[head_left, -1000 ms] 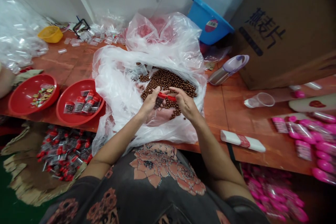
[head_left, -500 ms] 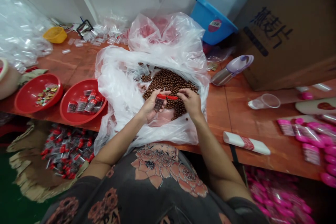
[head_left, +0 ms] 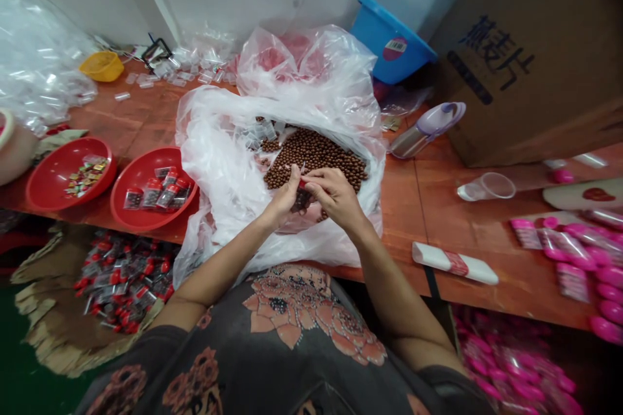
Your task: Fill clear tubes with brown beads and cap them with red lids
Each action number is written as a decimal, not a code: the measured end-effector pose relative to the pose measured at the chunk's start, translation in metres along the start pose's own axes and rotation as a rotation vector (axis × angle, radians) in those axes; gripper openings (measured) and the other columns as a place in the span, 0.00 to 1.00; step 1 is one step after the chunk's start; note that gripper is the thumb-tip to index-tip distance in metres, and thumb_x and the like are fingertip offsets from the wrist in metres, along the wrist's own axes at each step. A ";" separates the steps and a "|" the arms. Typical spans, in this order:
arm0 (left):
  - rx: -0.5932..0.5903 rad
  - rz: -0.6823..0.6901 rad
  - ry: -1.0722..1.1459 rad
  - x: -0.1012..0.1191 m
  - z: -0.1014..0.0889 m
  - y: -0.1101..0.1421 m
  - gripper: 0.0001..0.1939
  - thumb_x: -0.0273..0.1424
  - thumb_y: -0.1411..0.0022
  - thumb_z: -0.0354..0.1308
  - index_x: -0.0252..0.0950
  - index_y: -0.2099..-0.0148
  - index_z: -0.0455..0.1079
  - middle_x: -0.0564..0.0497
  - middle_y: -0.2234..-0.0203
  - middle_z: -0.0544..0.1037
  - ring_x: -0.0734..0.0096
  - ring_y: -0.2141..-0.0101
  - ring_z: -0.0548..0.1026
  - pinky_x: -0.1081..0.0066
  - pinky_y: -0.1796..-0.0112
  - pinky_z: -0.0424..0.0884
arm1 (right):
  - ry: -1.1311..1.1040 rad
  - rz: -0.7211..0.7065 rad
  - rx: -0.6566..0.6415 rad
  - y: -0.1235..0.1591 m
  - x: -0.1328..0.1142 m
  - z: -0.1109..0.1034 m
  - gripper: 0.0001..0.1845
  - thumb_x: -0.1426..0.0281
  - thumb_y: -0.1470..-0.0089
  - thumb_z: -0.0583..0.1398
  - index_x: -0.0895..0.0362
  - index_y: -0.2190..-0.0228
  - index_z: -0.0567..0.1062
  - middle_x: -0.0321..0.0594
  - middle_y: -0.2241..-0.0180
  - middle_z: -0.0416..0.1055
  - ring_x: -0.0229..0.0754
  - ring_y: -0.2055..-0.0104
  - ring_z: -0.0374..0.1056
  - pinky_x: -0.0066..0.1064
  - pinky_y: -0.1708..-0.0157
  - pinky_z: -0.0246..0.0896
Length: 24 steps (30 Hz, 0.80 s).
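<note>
My left hand (head_left: 283,200) is closed around a small clear plastic jar (head_left: 300,201) with brown balls inside, mostly hidden by the fingers. The fingers of my right hand (head_left: 339,198) pinch the jar's red lid (head_left: 302,183) at its top, so the two hands meet there. Under and behind them lies a heap of round brown candy balls (head_left: 316,149) in a spread-out white plastic bag (head_left: 209,136). Several empty clear jars (head_left: 260,134) lie in the bag at the heap's left.
Left of the bag, one red bowl (head_left: 146,211) holds filled red-lidded jars, another red bowl (head_left: 41,185) wrapped sweets. A box of red-lidded jars (head_left: 121,279) stands below. Rightward are a bottle (head_left: 418,133), a plastic cup (head_left: 491,186), a white packet (head_left: 455,262) and a large carton (head_left: 545,71).
My right hand has moved left and onto the jar. The red lid, swung out to the right before, is now over the jar's top under my fingers.
</note>
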<state>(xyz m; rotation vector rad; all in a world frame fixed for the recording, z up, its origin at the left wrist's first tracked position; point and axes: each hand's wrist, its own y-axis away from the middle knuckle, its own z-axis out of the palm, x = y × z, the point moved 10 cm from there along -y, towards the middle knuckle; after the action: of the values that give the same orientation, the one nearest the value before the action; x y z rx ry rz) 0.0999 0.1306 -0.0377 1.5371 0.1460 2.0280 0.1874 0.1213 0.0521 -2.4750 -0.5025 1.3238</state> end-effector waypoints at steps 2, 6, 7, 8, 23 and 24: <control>-0.006 -0.019 0.052 0.004 0.002 0.002 0.35 0.61 0.38 0.43 0.33 0.66 0.71 0.52 0.82 0.69 0.77 0.83 0.67 0.78 0.85 0.58 | -0.034 -0.002 -0.045 0.003 0.000 0.001 0.17 0.57 0.36 0.55 0.48 0.54 0.79 0.42 0.50 0.74 0.47 0.45 0.66 0.46 0.42 0.58; -0.105 -0.022 0.139 0.025 0.013 0.006 0.34 0.57 0.34 0.43 0.30 0.56 0.75 0.51 0.80 0.72 0.79 0.82 0.67 0.79 0.84 0.58 | -0.236 0.160 0.192 0.019 0.018 -0.019 0.23 0.54 0.35 0.50 0.48 0.44 0.70 0.44 0.44 0.69 0.46 0.40 0.63 0.45 0.39 0.58; -0.132 -0.021 0.146 0.031 0.016 0.007 0.34 0.55 0.33 0.44 0.30 0.52 0.74 0.50 0.80 0.73 0.79 0.82 0.66 0.79 0.83 0.58 | -0.283 0.238 0.320 0.028 0.028 -0.027 0.23 0.54 0.34 0.50 0.49 0.45 0.70 0.44 0.46 0.71 0.45 0.43 0.66 0.44 0.41 0.61; -0.147 -0.017 0.147 0.035 0.017 0.008 0.33 0.54 0.33 0.45 0.30 0.49 0.74 0.50 0.79 0.73 0.79 0.82 0.66 0.79 0.83 0.58 | -0.318 0.308 0.424 0.037 0.037 -0.033 0.21 0.55 0.34 0.50 0.50 0.47 0.71 0.44 0.50 0.73 0.44 0.46 0.69 0.43 0.44 0.65; -0.053 0.018 0.092 0.010 0.008 0.009 0.28 0.53 0.35 0.51 0.32 0.55 0.75 0.52 0.80 0.73 0.79 0.82 0.68 0.77 0.81 0.63 | -0.179 0.210 0.359 0.037 -0.002 -0.031 0.09 0.63 0.40 0.60 0.49 0.59 0.78 0.39 0.58 0.78 0.45 0.54 0.73 0.43 0.49 0.68; -0.073 0.026 0.105 0.012 0.008 0.009 0.29 0.53 0.35 0.49 0.33 0.52 0.75 0.52 0.80 0.73 0.78 0.82 0.68 0.77 0.81 0.63 | -0.143 0.183 0.340 0.036 -0.004 -0.033 0.09 0.63 0.39 0.60 0.49 0.59 0.78 0.39 0.58 0.77 0.45 0.54 0.73 0.44 0.49 0.68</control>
<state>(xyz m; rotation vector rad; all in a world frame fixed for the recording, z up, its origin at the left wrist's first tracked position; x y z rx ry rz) 0.1016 0.1272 -0.0211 1.3951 0.0921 2.1115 0.2188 0.0839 0.0580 -2.1965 -0.0697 1.5203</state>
